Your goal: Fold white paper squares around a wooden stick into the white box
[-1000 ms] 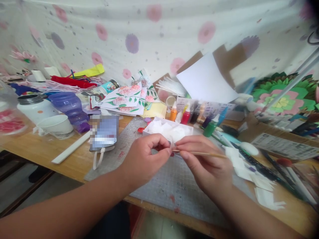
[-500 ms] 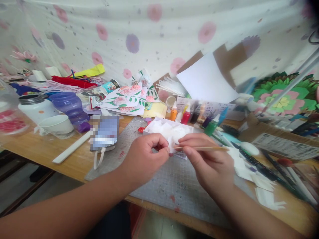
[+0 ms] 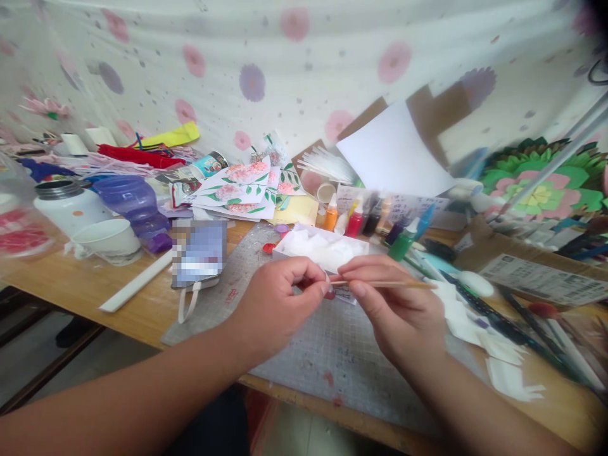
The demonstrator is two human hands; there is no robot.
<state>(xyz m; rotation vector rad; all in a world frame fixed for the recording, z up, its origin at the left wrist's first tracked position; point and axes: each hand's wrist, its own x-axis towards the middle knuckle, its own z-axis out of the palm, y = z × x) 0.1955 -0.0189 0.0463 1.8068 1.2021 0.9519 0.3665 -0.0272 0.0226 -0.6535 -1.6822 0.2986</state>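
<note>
My right hand (image 3: 406, 313) holds a thin wooden stick (image 3: 396, 284) nearly level between thumb and fingers, its tip pointing left. My left hand (image 3: 282, 307) is closed in a pinch where that tip ends. A sliver of white shows at the left fingertips, too small to name. Just behind both hands stands a shallow white box (image 3: 355, 246) filled with white, paper-like pieces (image 3: 316, 246). Below the hands lies a grey cutting mat (image 3: 308, 364) with paint stains.
Paint bottles, among them an orange one (image 3: 330, 217) and a green one (image 3: 403, 244), stand behind the box. A phone (image 3: 202, 253), a white cup (image 3: 107, 240) and a purple jug (image 3: 135, 206) are at left. White paper strips (image 3: 503, 348) and a cardboard box (image 3: 532, 272) lie right.
My left fingertips have shifted slightly right, closer to the right hand, and now meet the stick's tip. The white bit there shows less. The right hand has barely moved.
</note>
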